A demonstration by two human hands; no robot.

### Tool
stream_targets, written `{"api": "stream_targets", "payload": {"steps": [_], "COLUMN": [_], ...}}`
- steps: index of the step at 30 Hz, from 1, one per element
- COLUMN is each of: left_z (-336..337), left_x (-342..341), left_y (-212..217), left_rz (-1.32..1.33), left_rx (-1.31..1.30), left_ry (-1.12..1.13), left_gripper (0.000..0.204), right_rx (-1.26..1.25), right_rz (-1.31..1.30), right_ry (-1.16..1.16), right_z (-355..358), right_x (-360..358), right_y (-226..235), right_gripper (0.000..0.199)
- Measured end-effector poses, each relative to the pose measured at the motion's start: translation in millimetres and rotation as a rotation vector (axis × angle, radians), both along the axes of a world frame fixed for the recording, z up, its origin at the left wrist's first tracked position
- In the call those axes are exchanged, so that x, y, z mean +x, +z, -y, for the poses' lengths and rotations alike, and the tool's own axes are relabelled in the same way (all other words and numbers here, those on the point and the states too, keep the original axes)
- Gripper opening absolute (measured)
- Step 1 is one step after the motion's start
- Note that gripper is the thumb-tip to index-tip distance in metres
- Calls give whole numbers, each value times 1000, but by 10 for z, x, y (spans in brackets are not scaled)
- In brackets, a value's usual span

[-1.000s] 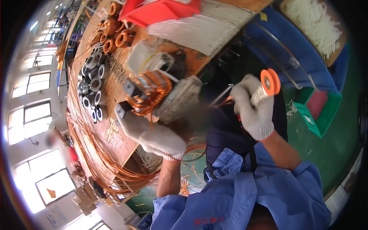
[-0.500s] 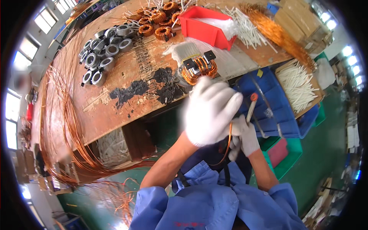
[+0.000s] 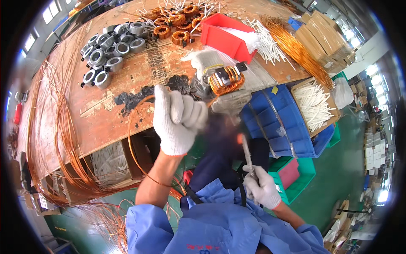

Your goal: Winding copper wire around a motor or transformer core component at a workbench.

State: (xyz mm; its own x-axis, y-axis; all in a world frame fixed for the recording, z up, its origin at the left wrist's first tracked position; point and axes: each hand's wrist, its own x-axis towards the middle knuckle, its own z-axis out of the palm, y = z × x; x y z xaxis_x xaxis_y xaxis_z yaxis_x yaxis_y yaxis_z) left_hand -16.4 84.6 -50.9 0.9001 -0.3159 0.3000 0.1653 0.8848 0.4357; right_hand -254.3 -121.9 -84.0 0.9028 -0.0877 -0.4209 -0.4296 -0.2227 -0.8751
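My left hand (image 3: pixel 179 120), in a white knitted glove, is closed on a copper wire (image 3: pixel 130 142) at the table's front edge. The wire loops out past the thumb and hangs down beside my forearm. Just right of that hand sits a ring coil (image 3: pixel 226 82) wound with copper, with black blocks on it; a short stretch of wire runs from it toward my fingers. Lower right, my gloved right hand (image 3: pixel 261 188) grips a slim stick-shaped tool (image 3: pixel 247 155) with an orange-red end, pointing up and blurred at the tip. The tool's exact kind cannot be made out.
Grey ring cores (image 3: pixel 103 53) are piled on the wooden table (image 3: pixel 97 101), with finished copper coils (image 3: pixel 181 37) behind. A red bin (image 3: pixel 224 36), white sleeves (image 3: pixel 266 42) and copper wire bundles (image 3: pixel 296 51) lie beyond. Blue crates (image 3: pixel 277 122) and a green bin (image 3: pixel 302 188) stand right.
My left hand has moved left, away from the coil, drawing wire with it. My right hand and its tool have moved down and slightly left, apart from the left hand.
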Motion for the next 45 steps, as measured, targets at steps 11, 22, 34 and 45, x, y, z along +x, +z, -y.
{"api": "stream_targets", "payload": {"steps": [11, 22, 34, 45], "left_z": [635, 356, -155, 487], "left_x": [1599, 1555, 1213, 36], "left_y": [112, 640, 1100, 153], "left_rz": [-267, -151, -33, 2189], "left_rx": [-38, 232, 207, 1326], "left_ry": [-103, 127, 85, 518], "left_gripper": [59, 67, 44, 17], "right_rx": [-203, -759, -750, -306], "right_rz": [167, 506, -521, 57], "right_ry": [-80, 231, -124, -771], "right_z": [-36, 146, 494, 759], "right_x": [1135, 473, -4268, -2413], "right_y": [599, 888, -1126, -296], "right_gripper": [39, 42, 29, 26]}}
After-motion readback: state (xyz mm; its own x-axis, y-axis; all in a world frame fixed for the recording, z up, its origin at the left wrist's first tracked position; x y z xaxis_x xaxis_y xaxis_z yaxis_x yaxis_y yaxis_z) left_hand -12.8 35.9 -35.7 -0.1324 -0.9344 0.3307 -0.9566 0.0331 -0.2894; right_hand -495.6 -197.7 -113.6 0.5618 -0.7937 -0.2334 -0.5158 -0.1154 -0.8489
